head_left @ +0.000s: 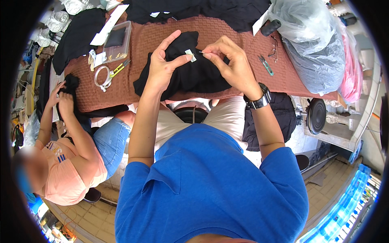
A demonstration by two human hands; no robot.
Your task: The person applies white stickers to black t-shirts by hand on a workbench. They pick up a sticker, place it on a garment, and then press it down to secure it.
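Note:
A black garment [178,79] lies bunched on the brown cloth in front of me, with a small pale label [190,55] on it. My left hand [162,69] holds the garment at its left side. Its thumb presses on the label's edge and its index finger points up and away, while the other fingers are hidden by the cloth. Just right of the label, my right hand [233,60] pinches a thin, short needle [201,52] between thumb and forefinger. Any thread is too fine to make out.
Yellow-handled snips [117,69], a tape roll [101,77] and a clear tray [123,42] lie left. Green snips [266,65], glasses [275,50] and a black thread spool [270,27] lie right, beside plastic bags [312,48]. A co-worker [77,154] sits at my left, handling black cloth.

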